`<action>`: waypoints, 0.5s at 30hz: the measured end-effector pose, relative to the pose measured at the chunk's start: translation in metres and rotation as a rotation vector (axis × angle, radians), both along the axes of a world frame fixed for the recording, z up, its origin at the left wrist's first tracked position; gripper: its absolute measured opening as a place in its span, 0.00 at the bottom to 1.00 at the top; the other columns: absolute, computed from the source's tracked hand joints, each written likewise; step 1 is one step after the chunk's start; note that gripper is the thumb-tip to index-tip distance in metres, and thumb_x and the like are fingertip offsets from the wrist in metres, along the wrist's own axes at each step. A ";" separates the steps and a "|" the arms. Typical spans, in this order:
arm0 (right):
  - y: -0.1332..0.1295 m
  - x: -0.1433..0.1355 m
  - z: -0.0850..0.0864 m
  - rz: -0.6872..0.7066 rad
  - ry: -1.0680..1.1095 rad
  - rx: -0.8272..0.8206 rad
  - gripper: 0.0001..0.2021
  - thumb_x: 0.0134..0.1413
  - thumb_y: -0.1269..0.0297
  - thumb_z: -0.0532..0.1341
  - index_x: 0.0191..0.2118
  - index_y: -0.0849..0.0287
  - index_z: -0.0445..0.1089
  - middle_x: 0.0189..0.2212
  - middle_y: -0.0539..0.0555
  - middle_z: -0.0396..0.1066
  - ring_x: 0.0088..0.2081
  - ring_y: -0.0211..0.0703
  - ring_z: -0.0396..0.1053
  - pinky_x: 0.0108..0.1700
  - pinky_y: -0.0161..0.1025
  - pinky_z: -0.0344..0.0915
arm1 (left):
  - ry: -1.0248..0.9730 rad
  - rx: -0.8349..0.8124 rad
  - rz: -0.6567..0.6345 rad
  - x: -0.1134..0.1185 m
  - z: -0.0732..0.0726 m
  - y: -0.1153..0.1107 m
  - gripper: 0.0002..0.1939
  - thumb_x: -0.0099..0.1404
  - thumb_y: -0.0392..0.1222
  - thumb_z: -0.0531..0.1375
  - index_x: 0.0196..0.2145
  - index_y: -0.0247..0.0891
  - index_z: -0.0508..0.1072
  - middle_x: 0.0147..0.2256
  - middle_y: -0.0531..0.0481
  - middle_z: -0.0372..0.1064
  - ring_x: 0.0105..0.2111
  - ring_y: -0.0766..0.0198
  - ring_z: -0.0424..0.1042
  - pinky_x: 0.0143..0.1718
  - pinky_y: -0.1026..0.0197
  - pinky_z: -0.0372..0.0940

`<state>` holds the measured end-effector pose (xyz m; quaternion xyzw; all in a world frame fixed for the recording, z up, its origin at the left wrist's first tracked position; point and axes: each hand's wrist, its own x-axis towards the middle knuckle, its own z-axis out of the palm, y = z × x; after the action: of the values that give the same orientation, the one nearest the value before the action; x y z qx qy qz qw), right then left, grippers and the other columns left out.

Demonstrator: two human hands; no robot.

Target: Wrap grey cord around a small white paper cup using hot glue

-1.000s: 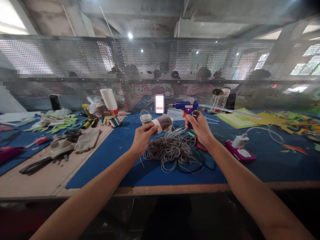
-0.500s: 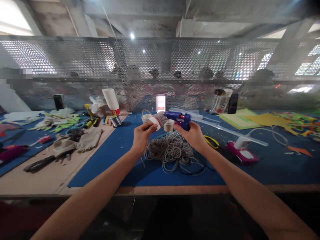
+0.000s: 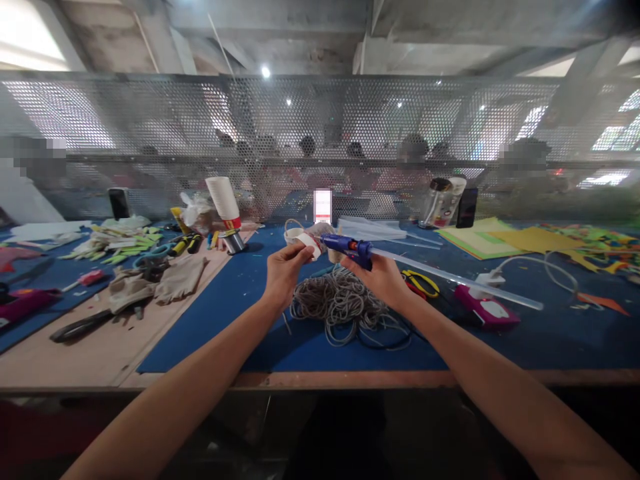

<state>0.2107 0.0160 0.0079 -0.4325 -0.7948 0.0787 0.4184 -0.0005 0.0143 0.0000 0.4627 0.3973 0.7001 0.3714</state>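
Observation:
My left hand (image 3: 286,267) pinches a small piece with a white, curved rim (image 3: 309,247); it looks like a paper cup, though its far side is partly hidden. My right hand (image 3: 383,277) is wrapped round a blue hot glue gun (image 3: 345,244), whose nozzle points left at the cup piece. From the gun's back a long clear glue stick (image 3: 460,279) juts out to the right. Beneath both hands lies a loose heap of grey cord (image 3: 345,300). Just behind the left hand stands a small pale basket with a handle (image 3: 291,233).
Yellow-handled pliers (image 3: 423,283) and a magenta power block (image 3: 487,310) lie to the right. Leftward are work gloves (image 3: 177,279), a tilted stack of paper cups (image 3: 223,200) on a metal can (image 3: 233,241), and foam scraps. A perforated metal screen (image 3: 340,120) stands behind.
The glue gun has swung so its nozzle comes lower and closer to the white rim, with the glue stick now in line behind it. My left hand has barely moved.

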 end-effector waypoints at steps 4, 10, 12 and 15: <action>0.001 0.001 -0.002 -0.023 -0.055 0.032 0.26 0.61 0.41 0.55 0.51 0.57 0.74 0.35 0.58 0.78 0.37 0.52 0.75 0.38 0.42 0.65 | -0.007 0.019 -0.026 -0.001 -0.001 0.002 0.13 0.50 0.45 0.71 0.32 0.35 0.81 0.32 0.49 0.76 0.30 0.67 0.70 0.39 0.61 0.68; 0.001 0.001 -0.003 -0.057 -0.103 0.065 0.25 0.61 0.41 0.55 0.50 0.56 0.74 0.35 0.58 0.78 0.38 0.53 0.75 0.38 0.42 0.65 | 0.005 0.017 -0.016 -0.002 -0.001 0.002 0.13 0.51 0.46 0.71 0.31 0.35 0.81 0.31 0.49 0.76 0.29 0.67 0.70 0.39 0.61 0.68; 0.002 0.001 -0.003 -0.066 -0.113 0.064 0.25 0.61 0.41 0.55 0.50 0.56 0.74 0.35 0.58 0.78 0.37 0.53 0.75 0.37 0.42 0.65 | 0.013 0.021 -0.017 -0.002 -0.001 0.002 0.13 0.51 0.46 0.71 0.31 0.35 0.81 0.31 0.49 0.76 0.29 0.67 0.71 0.39 0.60 0.68; 0.003 0.002 -0.004 -0.060 -0.124 0.082 0.25 0.62 0.41 0.54 0.49 0.57 0.74 0.34 0.58 0.78 0.37 0.54 0.75 0.37 0.42 0.65 | 0.016 0.025 -0.024 -0.003 -0.002 0.001 0.13 0.52 0.46 0.71 0.32 0.35 0.81 0.31 0.48 0.76 0.29 0.67 0.71 0.39 0.60 0.69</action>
<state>0.2124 0.0194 0.0043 -0.4428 -0.8082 0.0066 0.3881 -0.0030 0.0156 -0.0017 0.4777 0.3859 0.6969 0.3705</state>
